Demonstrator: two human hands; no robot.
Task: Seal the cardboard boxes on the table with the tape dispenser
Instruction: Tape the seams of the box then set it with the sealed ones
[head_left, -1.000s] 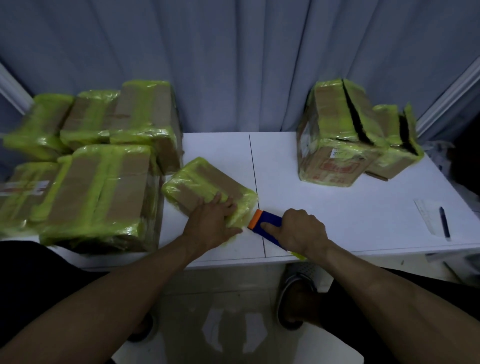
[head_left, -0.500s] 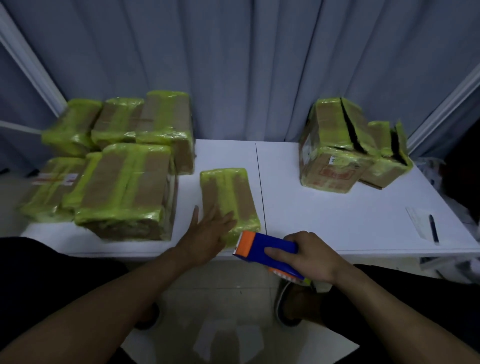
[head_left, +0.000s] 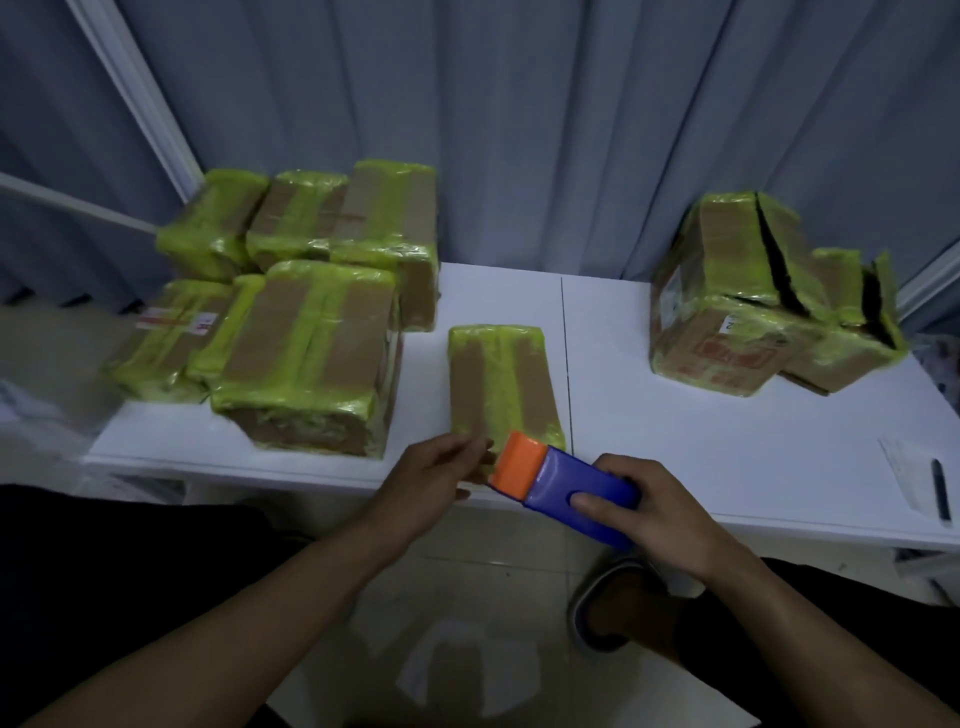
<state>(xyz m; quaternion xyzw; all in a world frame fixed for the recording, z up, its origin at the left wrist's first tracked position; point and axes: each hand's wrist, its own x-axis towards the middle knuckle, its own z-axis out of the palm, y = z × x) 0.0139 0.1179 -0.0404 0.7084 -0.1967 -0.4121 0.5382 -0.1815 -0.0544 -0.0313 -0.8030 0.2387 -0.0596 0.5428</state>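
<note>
Gripping the tape dispenser in your right hand, fingers curled round its blue body, you hold its orange end at the flat box's near end. Your left hand meets that end with bent fingers together; whether they pinch it cannot be told. The box sits by the table's front edge, with the taped stack near on its left and bare tabletop on its right.

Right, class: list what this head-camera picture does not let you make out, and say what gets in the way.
Head view only:
- How much tape is left: hidden inside the tape dispenser, under the right hand.
- Near end of the small flat box: covered by the left hand and the dispenser.
- Inside the split box: too dark.
- Red-and-white label, far left: blurred, unreadable.
</note>
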